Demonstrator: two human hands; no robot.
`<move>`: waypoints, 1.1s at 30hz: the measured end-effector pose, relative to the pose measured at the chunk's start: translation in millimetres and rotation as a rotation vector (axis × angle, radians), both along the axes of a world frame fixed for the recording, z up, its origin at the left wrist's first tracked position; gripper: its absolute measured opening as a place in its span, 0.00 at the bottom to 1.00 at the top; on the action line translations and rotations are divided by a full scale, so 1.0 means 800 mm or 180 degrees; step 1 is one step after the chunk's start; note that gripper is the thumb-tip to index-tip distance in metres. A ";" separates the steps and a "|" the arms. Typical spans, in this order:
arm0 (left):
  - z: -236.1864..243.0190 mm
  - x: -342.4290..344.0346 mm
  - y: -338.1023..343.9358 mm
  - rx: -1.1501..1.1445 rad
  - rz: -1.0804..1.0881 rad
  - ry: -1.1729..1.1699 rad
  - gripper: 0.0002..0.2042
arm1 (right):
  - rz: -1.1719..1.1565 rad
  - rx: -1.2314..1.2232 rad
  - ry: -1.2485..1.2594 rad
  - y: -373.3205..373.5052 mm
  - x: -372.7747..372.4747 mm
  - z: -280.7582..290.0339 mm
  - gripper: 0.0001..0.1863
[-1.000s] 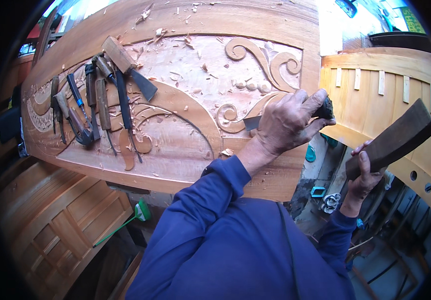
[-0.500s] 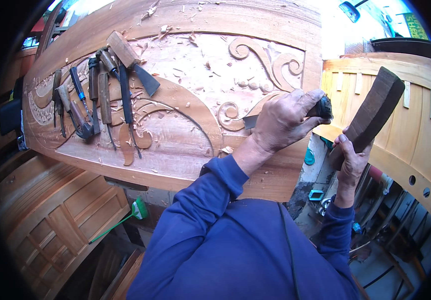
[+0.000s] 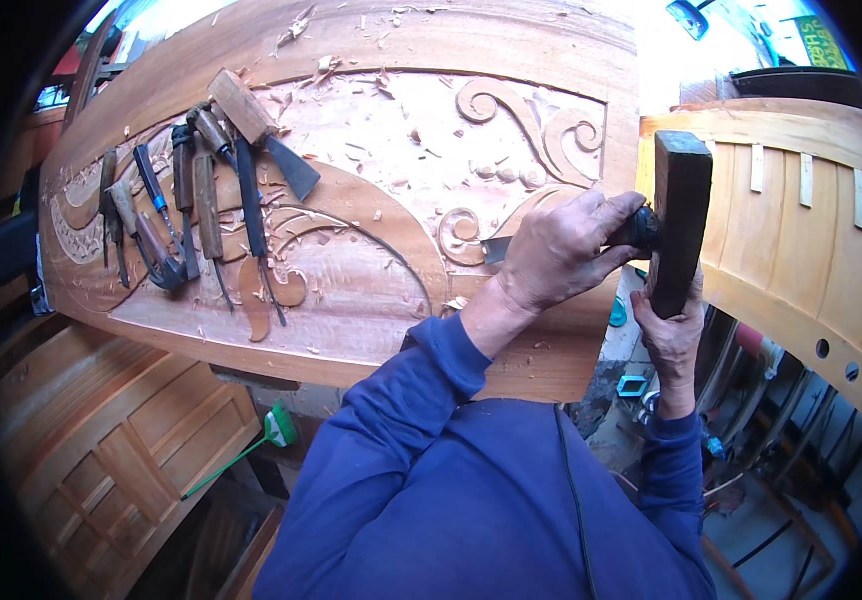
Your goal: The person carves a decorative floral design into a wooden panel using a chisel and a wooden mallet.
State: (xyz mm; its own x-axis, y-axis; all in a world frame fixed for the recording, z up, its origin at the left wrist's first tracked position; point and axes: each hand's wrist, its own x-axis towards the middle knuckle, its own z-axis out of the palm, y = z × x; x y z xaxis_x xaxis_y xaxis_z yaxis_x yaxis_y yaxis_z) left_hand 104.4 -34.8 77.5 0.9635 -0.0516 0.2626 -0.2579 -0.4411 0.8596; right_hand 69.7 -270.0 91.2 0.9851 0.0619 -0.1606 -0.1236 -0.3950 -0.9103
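Nearest: blue sleeves come up from the lower edge. Right hand (image 3: pixel 673 325), off the panel's right edge, is wrapped tight round the lower part of a dark wood mallet (image 3: pixel 679 220), held about upright, its side touching the chisel's butt. Left hand (image 3: pixel 563 250) is clamped on a chisel (image 3: pixel 499 250) w/ dark handle; only the blade's tip shows left of the fingers, lying on the carved panel (image 3: pixel 351 300) near its right edge, just beside a small scroll (image 3: pixel 459 235).

Panel is a big wooden board w/ raised curved bands & swirls, lying tilted; its near edge runs above a green brush (image 3: pixel 276 430) down on the floor. Wood chips (image 3: pixel 391 150) are scattered over the mid & far part.

Toward the panel's left end lies a row of spare tools (image 3: pixel 201 190): several wood-handled chisels, one w/ blue handle, one broad-bladed one furthest. All well apart from the hands.

Far right: a curved slatted frame (image 3: pixel 801 230). Lower left: a panelled door piece (image 3: pixel 101 450).
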 end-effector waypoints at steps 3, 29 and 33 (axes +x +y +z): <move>-0.004 -0.001 -0.002 -0.0236 0.0061 -0.0292 0.28 | -0.0515 0.0174 0.0058 -0.011 0.003 0.002 0.42; -0.013 -0.017 0.014 -0.0317 -0.0690 -0.0376 0.29 | -0.0627 -0.0741 -0.0517 0.042 -0.075 0.010 0.39; -0.014 -0.023 0.018 -0.0218 -0.0962 -0.0232 0.29 | -0.0782 -0.0404 0.0411 0.037 -0.096 0.028 0.46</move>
State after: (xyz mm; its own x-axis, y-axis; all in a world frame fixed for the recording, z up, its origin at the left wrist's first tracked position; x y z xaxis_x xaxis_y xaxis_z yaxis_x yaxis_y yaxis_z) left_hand 86.0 -20.2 66.4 0.8858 -0.3125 0.3430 -0.4304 -0.2768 0.8591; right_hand -7.4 -240.4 114.0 0.9390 -0.2042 -0.2768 -0.3411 -0.4484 -0.8262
